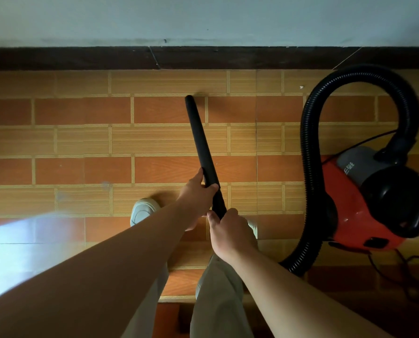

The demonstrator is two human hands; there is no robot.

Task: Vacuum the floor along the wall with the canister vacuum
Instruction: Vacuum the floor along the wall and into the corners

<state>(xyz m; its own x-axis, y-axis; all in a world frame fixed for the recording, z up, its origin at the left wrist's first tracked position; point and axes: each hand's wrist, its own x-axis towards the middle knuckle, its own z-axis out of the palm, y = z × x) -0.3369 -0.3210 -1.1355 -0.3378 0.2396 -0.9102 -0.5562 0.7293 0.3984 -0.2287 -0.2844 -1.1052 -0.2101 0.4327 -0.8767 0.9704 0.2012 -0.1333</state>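
Note:
A black vacuum tube slants from my hands up to the tiled floor, its tip a short way from the dark skirting under the pale wall. My left hand grips the tube higher up, fingers curled round it. Just below, my right hand grips its lower end. A ribbed black hose loops from behind my right arm up and over to the red and black canister vacuum standing on the floor at the right.
My feet in pale shoes and light trousers stand below the hands. A thin power cord trails on the floor around the canister at the lower right. A bright patch of light lies on the floor at the left.

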